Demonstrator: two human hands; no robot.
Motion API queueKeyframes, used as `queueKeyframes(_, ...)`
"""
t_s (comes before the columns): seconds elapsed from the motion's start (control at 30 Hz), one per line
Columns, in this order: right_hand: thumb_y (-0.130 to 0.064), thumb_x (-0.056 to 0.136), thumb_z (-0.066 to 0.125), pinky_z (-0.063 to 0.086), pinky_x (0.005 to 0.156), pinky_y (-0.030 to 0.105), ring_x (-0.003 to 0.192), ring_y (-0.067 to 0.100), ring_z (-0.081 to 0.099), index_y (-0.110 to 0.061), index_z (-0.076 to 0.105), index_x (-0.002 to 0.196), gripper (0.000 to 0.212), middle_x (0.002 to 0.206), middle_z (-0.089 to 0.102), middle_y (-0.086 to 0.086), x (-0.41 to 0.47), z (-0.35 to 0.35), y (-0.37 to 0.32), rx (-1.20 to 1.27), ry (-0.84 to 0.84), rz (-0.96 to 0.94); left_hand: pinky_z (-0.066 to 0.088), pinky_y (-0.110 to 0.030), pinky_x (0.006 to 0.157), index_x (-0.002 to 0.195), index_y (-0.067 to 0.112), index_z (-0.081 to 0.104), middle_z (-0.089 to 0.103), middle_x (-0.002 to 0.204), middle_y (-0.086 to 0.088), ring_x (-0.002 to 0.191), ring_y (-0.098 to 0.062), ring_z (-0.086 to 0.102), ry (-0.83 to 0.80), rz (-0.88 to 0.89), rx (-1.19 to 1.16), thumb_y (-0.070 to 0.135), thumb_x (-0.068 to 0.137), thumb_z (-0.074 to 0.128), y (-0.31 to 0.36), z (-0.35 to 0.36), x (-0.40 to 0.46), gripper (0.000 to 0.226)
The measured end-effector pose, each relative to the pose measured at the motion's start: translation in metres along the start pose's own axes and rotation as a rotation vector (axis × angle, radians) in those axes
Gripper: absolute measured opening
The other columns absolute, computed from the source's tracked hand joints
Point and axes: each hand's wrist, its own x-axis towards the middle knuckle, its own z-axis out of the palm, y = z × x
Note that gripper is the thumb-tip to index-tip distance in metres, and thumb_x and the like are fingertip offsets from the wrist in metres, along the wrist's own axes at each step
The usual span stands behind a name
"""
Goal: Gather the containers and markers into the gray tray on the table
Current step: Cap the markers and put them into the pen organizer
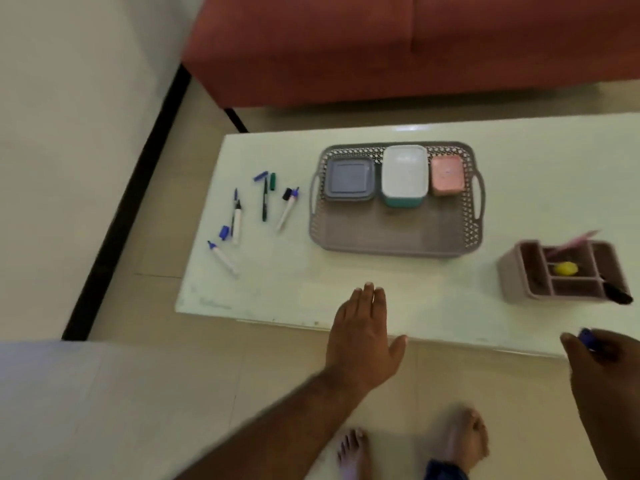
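Note:
The gray tray (398, 233) sits mid-table and holds three containers along its far side: a gray square one (349, 178), a white one with a teal base (404, 174) and a pink one (447, 175). Several uncapped markers lie left of the tray, among them a green one (264, 199), white ones (287, 211) (223, 258) (237, 220), and loose blue caps (224, 232). My left hand (363, 334) reaches flat over the table's near edge, fingers straight, empty. My right hand (595, 355) at the lower right pinches a small blue object (586, 337).
A pink compartment organizer (526, 271) stands at the table's right, holding a yellow item (565, 268), a pink pen and a black marker (618, 293). A red sofa (381, 46) lies beyond the white table (277, 292). My bare feet are on the tiled floor below.

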Motion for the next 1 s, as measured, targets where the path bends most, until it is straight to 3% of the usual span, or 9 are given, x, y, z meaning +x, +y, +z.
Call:
queueKeyframes(0.03, -0.089, 0.068, 0.052, 0.042, 0.044, 0.017, 0.068, 0.026, 0.061, -0.021, 0.052, 0.111, 0.081, 0.074, 0.063, -0.002, -0.011, 0.004, -0.009, 0.014, 0.009, -0.014, 0.04, -0.043, 0.109, 0.143, 0.005, 0.044, 0.046, 0.148, -0.016, 0.134, -0.033, 0.046, 0.001, -0.02, 0.004, 0.06, 0.083, 0.045, -0.01, 0.001, -0.004, 0.081)
queueKeyframes(0.1, -0.073, 0.078, 0.06, 0.055, 0.071, 0.029, 0.078, 0.025, 0.063, -0.024, 0.052, 0.11, 0.059, 0.085, 0.063, -0.005, -0.039, 0.011, -0.037, 0.034, 0.051, -0.064, 0.04, -0.043, 0.108, 0.142, 0.006, 0.045, 0.047, 0.147, -0.016, 0.134, -0.032, 0.047, -0.002, -0.063, 0.018, 0.061, 0.083, 0.045, -0.029, 0.004, -0.009, 0.081)
queueKeyframes(0.13, -0.065, 0.079, 0.062, 0.054, 0.08, 0.033, 0.082, 0.024, 0.064, -0.024, 0.052, 0.109, 0.052, 0.09, 0.063, -0.004, -0.051, 0.014, -0.049, 0.036, 0.075, -0.092, 0.041, -0.043, 0.108, 0.141, 0.006, 0.046, 0.048, 0.145, -0.016, 0.133, -0.032, 0.048, -0.002, -0.083, 0.025, 0.062, 0.083, 0.045, -0.036, 0.005, -0.009, 0.08)
queueKeyframes(0.23, -0.056, 0.083, 0.065, 0.048, 0.069, 0.028, 0.079, 0.025, 0.065, -0.023, 0.053, 0.107, 0.043, 0.092, 0.064, 0.0, -0.072, 0.026, -0.072, 0.006, 0.028, -0.201, 0.038, -0.043, 0.109, 0.141, 0.006, 0.045, 0.047, 0.146, -0.017, 0.134, -0.032, 0.046, -0.001, -0.14, 0.011, 0.064, 0.086, 0.041, -0.055, 0.005, -0.007, 0.08)
queueKeyframes(0.33, -0.04, 0.089, 0.067, 0.048, 0.07, 0.03, 0.075, 0.026, 0.063, -0.028, 0.054, 0.101, 0.021, 0.093, 0.063, 0.001, -0.09, 0.044, -0.095, -0.051, -0.072, -0.287, 0.037, -0.044, 0.109, 0.141, 0.005, 0.046, 0.048, 0.145, -0.017, 0.135, -0.033, 0.045, 0.022, -0.214, -0.029, 0.064, 0.091, 0.035, -0.082, 0.004, 0.005, 0.078)
queueKeyframes(0.47, -0.029, 0.09, 0.067, 0.046, 0.073, 0.037, 0.071, 0.022, 0.063, -0.025, 0.063, 0.11, 0.021, 0.097, 0.065, 0.002, -0.109, 0.065, -0.121, -0.097, -0.189, -0.372, 0.052, -0.041, 0.086, 0.118, 0.003, 0.063, 0.067, 0.113, -0.017, 0.103, -0.033, 0.064, 0.233, -0.27, 0.024, 0.05, 0.092, 0.043, -0.129, -0.001, 0.039, 0.057)
queueKeyframes(0.57, -0.025, 0.089, 0.07, 0.046, 0.07, 0.034, 0.067, 0.013, 0.064, -0.026, 0.065, 0.11, 0.022, 0.096, 0.067, -0.002, -0.117, 0.08, -0.133, -0.104, -0.264, -0.404, 0.052, -0.04, 0.074, 0.108, 0.004, 0.063, 0.067, 0.098, -0.015, 0.088, -0.034, 0.064, 0.263, -0.331, 0.045, 0.039, 0.091, 0.045, -0.163, -0.017, 0.068, 0.043)
queueKeyframes(0.87, -0.028, 0.091, 0.067, 0.053, 0.071, 0.035, 0.071, 0.006, 0.062, -0.024, 0.066, 0.113, 0.022, 0.099, 0.067, -0.009, -0.117, 0.118, -0.167, -0.086, -0.362, -0.516, 0.048, -0.035, 0.093, 0.135, 0.014, 0.051, 0.059, 0.129, -0.007, 0.116, -0.024, 0.057, 0.114, -0.454, 0.052, 0.044, 0.098, 0.049, -0.193, -0.025, 0.142, 0.048)
queueKeyframes(1.0, -0.028, 0.091, 0.067, 0.053, 0.069, 0.035, 0.071, 0.006, 0.062, -0.023, 0.066, 0.112, 0.022, 0.099, 0.067, -0.009, -0.114, 0.126, -0.172, -0.082, -0.377, -0.551, 0.041, -0.038, 0.105, 0.144, 0.018, 0.042, 0.041, 0.151, -0.008, 0.133, -0.026, 0.045, -0.008, -0.469, 0.031, 0.038, 0.1, 0.046, -0.199, -0.015, 0.161, 0.049)
